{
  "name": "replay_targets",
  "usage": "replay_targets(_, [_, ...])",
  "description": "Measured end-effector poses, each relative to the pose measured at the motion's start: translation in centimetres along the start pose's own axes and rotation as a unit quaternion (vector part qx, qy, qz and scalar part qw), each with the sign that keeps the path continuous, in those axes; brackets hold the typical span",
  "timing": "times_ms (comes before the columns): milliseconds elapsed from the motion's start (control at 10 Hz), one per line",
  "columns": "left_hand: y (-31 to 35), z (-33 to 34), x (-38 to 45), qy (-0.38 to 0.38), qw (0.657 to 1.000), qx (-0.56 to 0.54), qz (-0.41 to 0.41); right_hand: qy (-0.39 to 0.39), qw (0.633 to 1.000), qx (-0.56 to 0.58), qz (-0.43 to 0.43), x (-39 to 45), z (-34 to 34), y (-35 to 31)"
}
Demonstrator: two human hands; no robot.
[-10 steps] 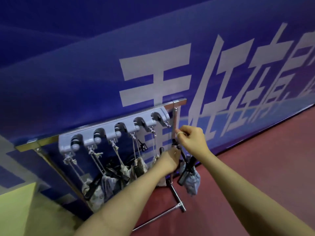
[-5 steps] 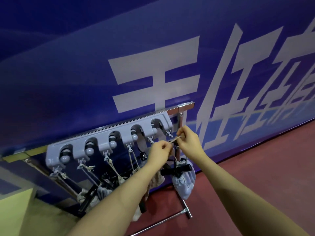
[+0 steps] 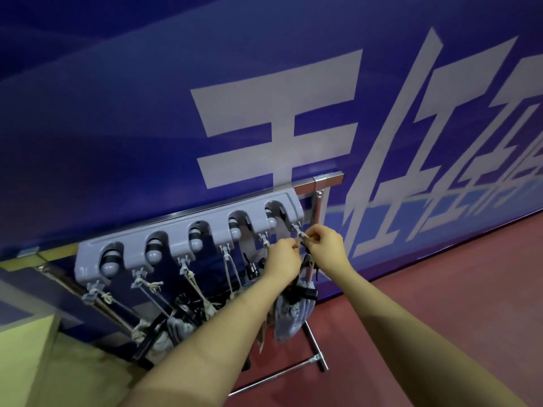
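Clearly the work is looping a cord (image 3: 302, 236) onto the last hook (image 3: 296, 227) at the right end of the grey rack (image 3: 176, 245), just right of the frame's centre. The left hand (image 3: 283, 257) and right hand (image 3: 326, 248) meet right under that hook. Each pinches the cord between thumb and fingertips, the other fingers curled in. The pouch (image 3: 289, 321) that seems to belong to this cord hangs below the wrists, beside the steel post (image 3: 318, 207). To do this well, I judge the loop should be held open and taut between the two pinches, lifted over the hook's tip, then lowered until it seats. The pouch's weight is best released slowly, one hand at a time, so the cord neither slips off nor tangles with the other cords (image 3: 230, 268).
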State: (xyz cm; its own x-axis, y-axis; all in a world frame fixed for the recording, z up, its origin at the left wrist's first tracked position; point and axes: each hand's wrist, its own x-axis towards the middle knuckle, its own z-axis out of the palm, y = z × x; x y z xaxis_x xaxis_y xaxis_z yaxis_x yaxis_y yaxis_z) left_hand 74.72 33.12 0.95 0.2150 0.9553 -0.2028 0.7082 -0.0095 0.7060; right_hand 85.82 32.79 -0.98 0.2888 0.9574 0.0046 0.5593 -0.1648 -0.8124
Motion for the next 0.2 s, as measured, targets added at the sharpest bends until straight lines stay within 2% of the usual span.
replay_targets(100, [0.13, -0.55, -0.69, -0.021, 1.000, 0.008, -0.003, 0.001, 1.000, -0.013, 0.027, -0.41, 0.32, 0.01])
replay_targets(200, [-0.53, -0.58, -1.65, -0.012, 1.000, -0.002, -0.001, 0.014, 0.999, -0.007, 0.037, -1.37, 0.44, 0.06])
